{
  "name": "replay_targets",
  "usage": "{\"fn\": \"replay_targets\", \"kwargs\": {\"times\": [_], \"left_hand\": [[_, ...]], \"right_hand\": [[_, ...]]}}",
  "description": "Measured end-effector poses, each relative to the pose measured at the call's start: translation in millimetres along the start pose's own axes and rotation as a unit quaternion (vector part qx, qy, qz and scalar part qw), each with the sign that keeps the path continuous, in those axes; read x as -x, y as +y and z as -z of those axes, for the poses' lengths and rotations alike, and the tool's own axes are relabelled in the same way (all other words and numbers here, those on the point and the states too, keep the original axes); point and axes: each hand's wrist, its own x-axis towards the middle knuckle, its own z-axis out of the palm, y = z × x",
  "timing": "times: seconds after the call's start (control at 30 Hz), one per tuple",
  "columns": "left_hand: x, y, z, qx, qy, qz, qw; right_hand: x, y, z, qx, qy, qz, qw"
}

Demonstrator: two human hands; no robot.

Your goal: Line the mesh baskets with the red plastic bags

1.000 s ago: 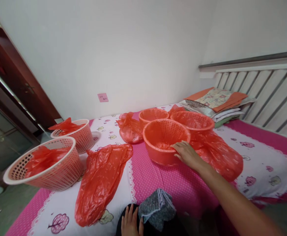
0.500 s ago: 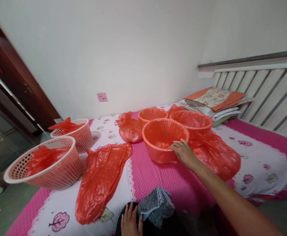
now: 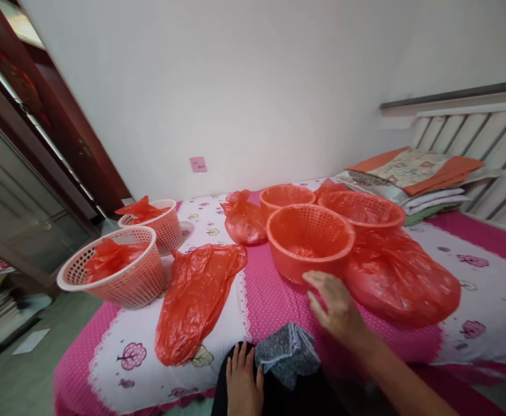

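My right hand [image 3: 337,306] hovers over the pink dotted bedsheet [image 3: 274,300], fingers spread and empty, just in front of the nearest red plastic basket [image 3: 309,242]. That basket has a bit of red plastic in its bottom. My left hand [image 3: 243,381] lies flat on a dark cloth at the bed's front edge, touching a folded grey speckled cloth [image 3: 288,353]. A flat red plastic bag [image 3: 196,297] lies to the left of the basket. A bulging red bag [image 3: 402,280] lies to its right.
Two more red baskets [image 3: 363,209] and a crumpled red bag [image 3: 243,218] stand behind. Two pale pink baskets [image 3: 118,271] with red bags inside sit at the bed's left corner. Folded bedding [image 3: 413,179] is stacked by the slatted headboard. Books lie on the floor at left.
My right hand has let go of the nearest red basket's rim and drawn back toward me. The camera has shifted, so the scene sits further right. My left hand stays put.
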Motion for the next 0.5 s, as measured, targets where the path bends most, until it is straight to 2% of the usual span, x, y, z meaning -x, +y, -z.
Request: {"fn": "replay_targets", "kwargs": {"times": [0.1, 0.17, 0.23, 0.27, 0.33, 0.43, 0.5], "left_hand": [[0, 1, 3.8, -0.001, -0.008, 0.007, 1.0], [0, 1, 5.7, 0.006, -0.005, 0.007, 1.0], [1, 0, 7.5, 0.024, -0.006, 0.001, 1.0], [3, -1, 8.5, 0.036, -0.01, -0.001, 0.999], [5, -1, 11.2, 0.065, -0.02, -0.002, 0.998], [5, 3, 20.1, 0.141, -0.009, 0.025, 0.99], [-2, 9, 35.3, 0.239, 0.019, 0.066, 0.969]], "right_hand": [[47, -34, -43, -0.058, -0.141, -0.044, 0.987], [83, -52, -74, -0.056, -0.247, -0.098, 0.962], [114, -65, -99, -0.052, -0.324, -0.127, 0.936], [126, -69, -107, -0.051, -0.335, -0.133, 0.931], [142, -72, -116, -0.046, -0.317, -0.15, 0.935], [148, -72, -117, -0.053, -0.306, -0.161, 0.937], [146, -71, -115, -0.053, -0.304, -0.163, 0.937]]}}
